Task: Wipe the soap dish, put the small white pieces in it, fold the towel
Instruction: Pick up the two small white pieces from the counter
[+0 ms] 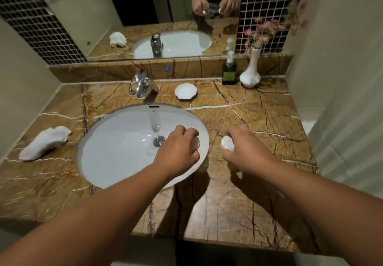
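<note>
Holding one small white rounded piece (195, 144) in my left hand (176, 152) over the white oval basin's (116, 162) right rim — another piece (227, 144) pinched in my right hand (244, 152) | white shell-shaped soap dish (185, 91) empty, well beyond both hands beside the chrome tap (141, 85) | crumpled white towel (44, 142) far left | bare brown marble counter (259, 116) between.

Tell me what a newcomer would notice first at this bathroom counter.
Two bare hands, left hand over the white oval basin, right hand over the brown veined marble counter, each gripping a small white piece. Behind sits an empty white shell-shaped soap dish; far left, a crumpled white towel.
</note>
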Available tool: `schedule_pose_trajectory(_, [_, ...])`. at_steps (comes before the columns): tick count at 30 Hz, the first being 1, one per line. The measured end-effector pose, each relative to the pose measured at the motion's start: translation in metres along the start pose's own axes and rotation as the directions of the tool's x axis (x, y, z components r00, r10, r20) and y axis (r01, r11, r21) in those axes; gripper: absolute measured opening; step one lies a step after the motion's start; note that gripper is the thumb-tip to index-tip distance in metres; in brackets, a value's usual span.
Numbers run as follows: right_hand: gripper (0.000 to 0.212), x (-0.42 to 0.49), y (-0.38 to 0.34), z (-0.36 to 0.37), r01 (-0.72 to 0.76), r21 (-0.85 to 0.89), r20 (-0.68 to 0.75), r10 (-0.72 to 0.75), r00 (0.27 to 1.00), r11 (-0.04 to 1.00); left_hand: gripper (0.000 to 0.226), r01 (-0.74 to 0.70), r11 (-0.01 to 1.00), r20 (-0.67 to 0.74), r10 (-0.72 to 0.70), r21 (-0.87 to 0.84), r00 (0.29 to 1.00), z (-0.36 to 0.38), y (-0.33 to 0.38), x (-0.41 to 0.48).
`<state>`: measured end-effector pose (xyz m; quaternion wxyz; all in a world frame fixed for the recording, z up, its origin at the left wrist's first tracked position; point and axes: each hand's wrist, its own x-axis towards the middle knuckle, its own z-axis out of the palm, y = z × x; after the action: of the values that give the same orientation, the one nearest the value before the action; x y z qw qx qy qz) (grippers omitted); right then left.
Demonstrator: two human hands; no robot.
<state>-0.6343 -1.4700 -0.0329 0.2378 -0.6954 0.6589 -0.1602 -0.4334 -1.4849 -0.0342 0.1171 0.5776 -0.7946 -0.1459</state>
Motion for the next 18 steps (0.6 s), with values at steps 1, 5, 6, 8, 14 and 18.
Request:
schedule_pose_trajectory(1, [0.041,0.004,-0.005,0.0,0.0,0.006,-0.004,0.0,1.0,1.0,0.045,0.003,1.0,-0.01,-0.003,-0.001,1.0,-0.003,-0.005,0.004])
schedule_pose_trajectory(5, [0.042,0.031,-0.024,0.006,0.001,0.015,-0.014,-0.001,1.0,1.0,0.045,-0.002,1.0,-0.042,0.002,-0.004,0.999,-0.014,-0.033,0.029])
schedule_pose_trajectory(6, [0.041,0.036,-0.028,0.007,-0.001,0.011,-0.011,0.001,1.0,1.0,0.045,-0.009,1.0,-0.044,0.009,-0.001,0.999,-0.015,-0.039,0.034])
schedule_pose_trajectory(8, [0.041,0.053,-0.036,0.012,-0.022,0.001,-0.014,0.022,1.0,1.0,0.045,-0.028,1.0,-0.042,0.027,-0.003,0.999,-0.019,-0.057,0.05])
schedule_pose_trajectory(14, [0.039,0.105,-0.068,0.024,-0.095,-0.049,-0.023,0.094,0.995,0.994,0.047,-0.083,0.996,-0.035,0.081,-0.043,0.996,-0.034,-0.11,0.097])
schedule_pose_trajectory(18, [0.046,0.129,-0.081,0.028,-0.133,-0.058,-0.042,0.13,0.991,0.989,0.048,-0.105,0.992,-0.001,0.105,-0.067,0.994,-0.038,-0.13,0.12])
